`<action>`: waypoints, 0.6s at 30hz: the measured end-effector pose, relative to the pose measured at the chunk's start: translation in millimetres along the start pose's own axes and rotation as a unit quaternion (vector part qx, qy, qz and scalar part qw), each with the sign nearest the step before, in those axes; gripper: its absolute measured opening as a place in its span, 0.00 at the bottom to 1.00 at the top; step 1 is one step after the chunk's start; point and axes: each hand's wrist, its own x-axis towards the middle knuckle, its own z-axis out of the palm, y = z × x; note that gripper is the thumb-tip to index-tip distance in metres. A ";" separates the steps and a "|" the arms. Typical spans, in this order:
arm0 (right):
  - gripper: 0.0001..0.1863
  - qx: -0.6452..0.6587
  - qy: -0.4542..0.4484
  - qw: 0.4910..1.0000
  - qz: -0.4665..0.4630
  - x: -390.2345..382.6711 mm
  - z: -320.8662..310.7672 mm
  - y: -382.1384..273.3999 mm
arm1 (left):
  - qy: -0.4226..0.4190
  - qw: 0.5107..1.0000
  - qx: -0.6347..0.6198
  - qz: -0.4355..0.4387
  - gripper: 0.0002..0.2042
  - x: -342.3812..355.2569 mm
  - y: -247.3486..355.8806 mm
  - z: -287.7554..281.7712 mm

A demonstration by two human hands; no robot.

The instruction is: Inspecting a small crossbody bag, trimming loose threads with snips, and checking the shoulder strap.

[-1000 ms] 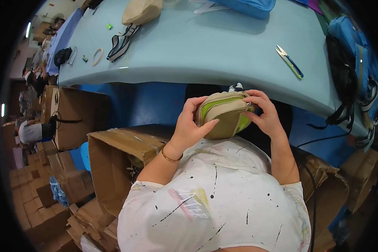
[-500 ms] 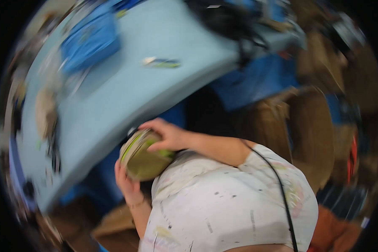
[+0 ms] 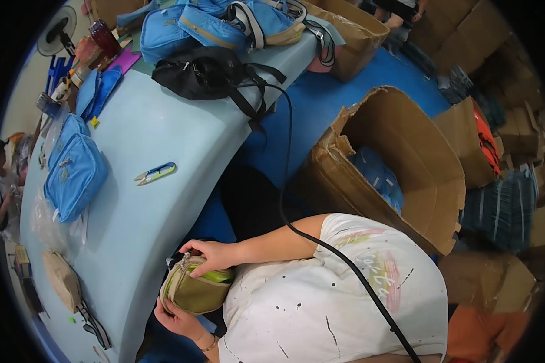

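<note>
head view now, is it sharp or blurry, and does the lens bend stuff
Head view: the snips and held pouch look fairly sharp; head view: the table has a bowed edge; head view: the corners go black.

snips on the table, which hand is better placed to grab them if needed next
Probably the right hand: it looks nearer the snips, while the left hand is lower in view, farther off. Both are on the pouch, so the right would have to let go first.
</note>
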 end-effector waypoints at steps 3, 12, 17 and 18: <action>0.39 0.008 -0.003 0.999 0.046 -1.4 0.5 9.2 | -0.011 1.000 0.000 0.009 0.12 6.2 -17.8 6.9; 0.46 -0.005 -0.034 0.999 0.023 -13.6 -32.5 39.7 | -0.072 0.890 -0.383 -0.237 0.09 2.6 -26.0 48.0; 0.43 0.118 -0.004 0.987 0.109 -3.3 -57.2 90.3 | -0.098 0.913 -0.291 -0.269 0.15 8.5 1.0 67.8; 0.42 0.135 -0.005 0.980 0.149 0.3 -59.3 96.6 | -0.080 0.917 -0.286 -0.267 0.16 4.3 -8.5 74.4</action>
